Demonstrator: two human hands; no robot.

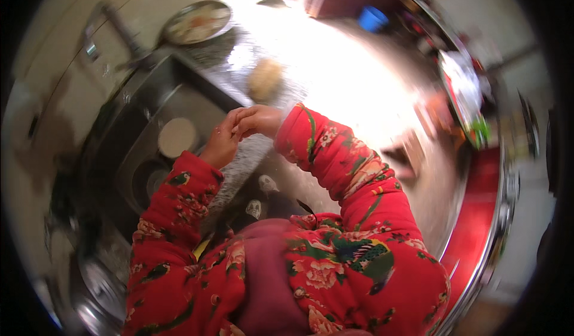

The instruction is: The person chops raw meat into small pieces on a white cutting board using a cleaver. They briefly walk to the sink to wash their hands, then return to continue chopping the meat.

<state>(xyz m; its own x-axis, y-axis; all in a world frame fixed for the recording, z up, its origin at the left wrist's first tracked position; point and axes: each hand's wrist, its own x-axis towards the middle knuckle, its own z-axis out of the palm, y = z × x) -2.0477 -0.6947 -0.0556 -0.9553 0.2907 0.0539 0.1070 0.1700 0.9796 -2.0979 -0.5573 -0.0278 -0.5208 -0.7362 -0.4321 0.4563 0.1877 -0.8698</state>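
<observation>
My left hand and my right hand touch each other above the front edge of a dark sink. The right fingers lap over the left ones. Both wrists come out of red floral sleeves. Whether anything small lies between the fingers is hidden. Down in the sink basin, close to my left hand, rests a pale round disc-like object, its material unclear. Just beyond my right hand, a blurred tan rounded object sits on the speckled counter.
A curved faucet stands at the sink's far left corner. Past the sink is a metal dish of food. Metal cookware lies at lower left. A blue bucket and a red cabinet are to the right.
</observation>
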